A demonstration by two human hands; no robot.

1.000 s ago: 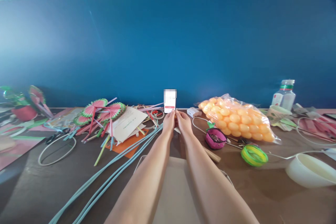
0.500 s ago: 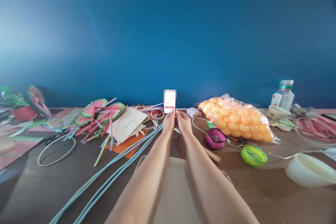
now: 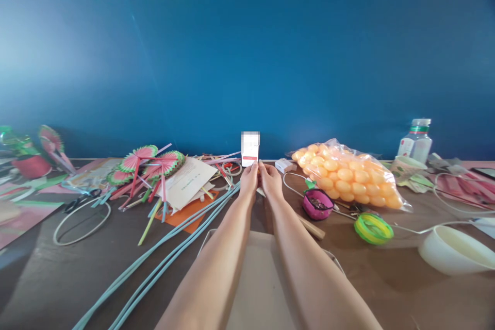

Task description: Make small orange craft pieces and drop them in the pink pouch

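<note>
Both arms stretch forward over the brown table (image 3: pixel 154 268) to a phone (image 3: pixel 249 150) with a lit white screen, part of it blurred out. My left hand (image 3: pixel 249 178) grips the phone's lower left end, thumb along the edge. On the other side my right hand (image 3: pixel 269 179) is closed round the lower right end. The phone stands roughly upright, screen facing me. The fingers behind it are hidden. Just right of the hands lies a small white box (image 3: pixel 285 166). Light blue strips (image 3: pixel 209 211) run past my left hand.
Left are watermelon-patterned paper fans (image 3: pixel 166 165), white papers (image 3: pixel 186 183), scissors (image 3: pixel 81 200) and a cable loop (image 3: pixel 58 237). Right are a bag of orange balls (image 3: pixel 350 175), a purple pouch (image 3: pixel 317 203), green-yellow rings (image 3: pixel 374 228), a bottle (image 3: pixel 416 142) and a white bowl (image 3: pixel 456 250). A blue partition (image 3: pixel 247 62) rises behind.
</note>
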